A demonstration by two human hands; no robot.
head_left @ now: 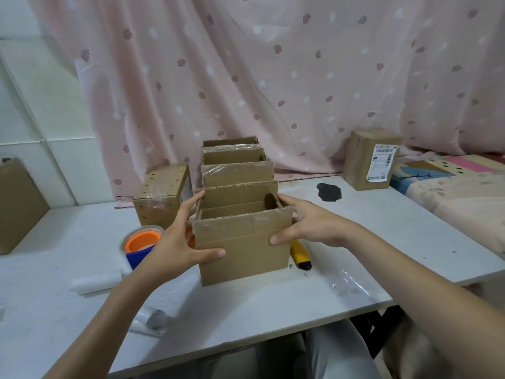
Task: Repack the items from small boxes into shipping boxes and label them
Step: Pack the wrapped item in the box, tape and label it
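Note:
An open cardboard box (246,250) stands on the white table (382,242) in front of me, flaps up. My left hand (180,239) grips its left side, thumb on the front face and fingers along the left flap. My right hand (308,222) holds the right side, thumb on the front and fingers round the right wall. Behind it a row of several open cardboard boxes (237,170) runs toward the curtain. I cannot see inside the front box.
A taped box (161,198) sits left of the row, a labelled box (369,160) at the far right. A tape roll with orange core (142,239) lies by my left hand, a yellow utility knife (300,255) under my right. Plastic wrap lies near the front edge.

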